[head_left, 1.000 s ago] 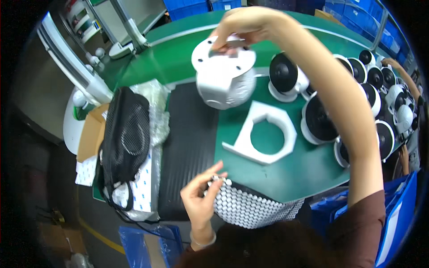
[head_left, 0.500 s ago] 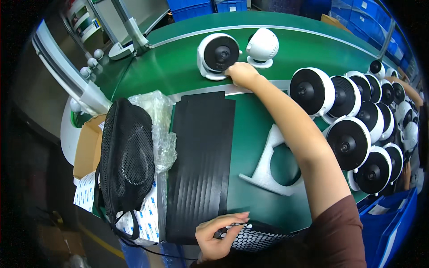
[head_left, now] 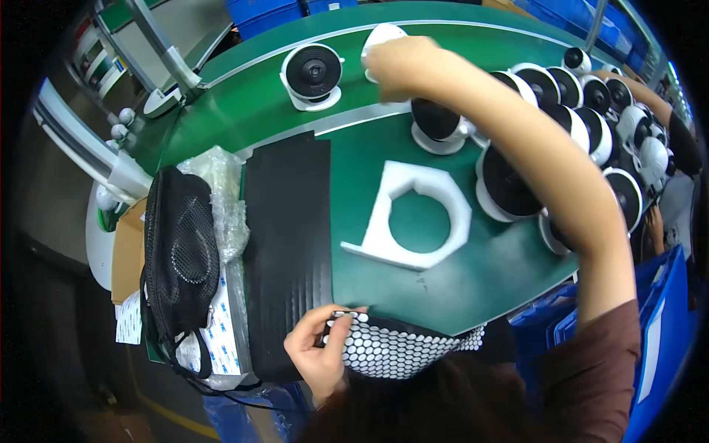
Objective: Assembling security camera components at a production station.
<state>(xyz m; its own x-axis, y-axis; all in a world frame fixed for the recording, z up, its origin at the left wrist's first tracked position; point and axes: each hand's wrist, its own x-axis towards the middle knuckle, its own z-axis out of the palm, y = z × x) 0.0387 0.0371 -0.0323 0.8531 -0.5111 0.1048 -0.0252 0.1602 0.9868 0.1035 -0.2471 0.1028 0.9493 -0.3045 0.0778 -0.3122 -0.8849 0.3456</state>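
My left hand [head_left: 321, 351] pinches the edge of a black sheet covered with white round dots [head_left: 395, 351], at the near edge of the bench. My right hand [head_left: 402, 66] reaches far over the green belt, its fingers smeared and hidden. It is at a white round device [head_left: 380, 37] and covers most of it; whether it grips the device I cannot tell. To its left, a round camera-like device [head_left: 314, 74] with a black face stands upright on its white base. Below my right wrist stands a similar device [head_left: 437, 122], partly covered.
A white foam frame [head_left: 380, 221] with a round hole lies mid-bench. Left of it are a black ribbed sheet [head_left: 288, 244], bubble wrap [head_left: 233, 221] and a black mesh bag [head_left: 181, 251]. Several similar devices [head_left: 509, 184] crowd the right, near blue bins [head_left: 650, 325]. Another person's arm [head_left: 642, 92] shows far right.
My right hand has left the base of the left device and moved right to the white device. The left device now faces more toward me. The whole view has shifted.
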